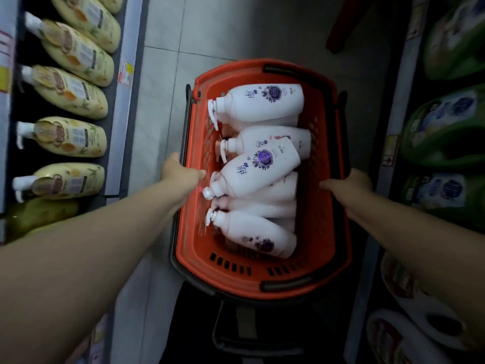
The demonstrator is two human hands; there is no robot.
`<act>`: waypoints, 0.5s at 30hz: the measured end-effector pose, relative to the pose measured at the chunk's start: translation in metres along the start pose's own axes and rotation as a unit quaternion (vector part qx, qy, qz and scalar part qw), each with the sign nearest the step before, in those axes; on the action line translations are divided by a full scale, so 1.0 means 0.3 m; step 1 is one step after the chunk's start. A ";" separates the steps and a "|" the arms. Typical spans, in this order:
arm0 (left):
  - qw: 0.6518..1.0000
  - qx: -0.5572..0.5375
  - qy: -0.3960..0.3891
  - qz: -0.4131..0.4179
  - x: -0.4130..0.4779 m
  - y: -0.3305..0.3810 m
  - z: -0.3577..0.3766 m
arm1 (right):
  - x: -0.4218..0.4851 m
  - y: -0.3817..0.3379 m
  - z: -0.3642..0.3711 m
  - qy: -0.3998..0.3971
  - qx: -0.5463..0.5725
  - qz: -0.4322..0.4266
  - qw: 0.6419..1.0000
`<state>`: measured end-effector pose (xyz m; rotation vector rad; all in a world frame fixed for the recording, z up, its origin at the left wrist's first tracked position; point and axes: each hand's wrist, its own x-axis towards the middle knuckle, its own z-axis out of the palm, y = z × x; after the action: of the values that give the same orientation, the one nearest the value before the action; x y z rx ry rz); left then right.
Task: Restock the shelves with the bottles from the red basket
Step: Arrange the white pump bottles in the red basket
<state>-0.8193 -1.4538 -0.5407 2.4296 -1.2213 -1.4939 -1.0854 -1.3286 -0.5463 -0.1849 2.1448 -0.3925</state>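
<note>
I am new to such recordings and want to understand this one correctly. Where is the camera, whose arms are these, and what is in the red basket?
There is no machine here. A person wears a camera on the head, so the single picture looks down along their own two arms. The left hand and the right hand each grip a side edge of the red basket. Several white pump bottles lie on their sides inside it. Yellow bottles fill the shelf on the left, and green containers stand on the right shelf. No bottle is held yet.
</note>
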 end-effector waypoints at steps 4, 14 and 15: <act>0.999 -0.014 -0.040 0.015 -0.254 0.055 -0.202 | -0.256 -0.070 -0.155 -0.031 -0.013 -0.021 0.999; 0.991 0.004 -0.021 0.134 -0.817 0.239 -0.677 | -0.978 -0.244 -0.523 0.027 0.024 -0.071 0.997; 0.989 0.012 -0.021 0.149 -0.838 0.252 -0.702 | -1.028 -0.252 -0.533 0.037 0.033 -0.080 0.996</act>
<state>-0.7596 -1.4197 -0.2112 2.1183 -1.5371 -1.4552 -1.0432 -1.2806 -0.1967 -0.3102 2.1941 -0.5691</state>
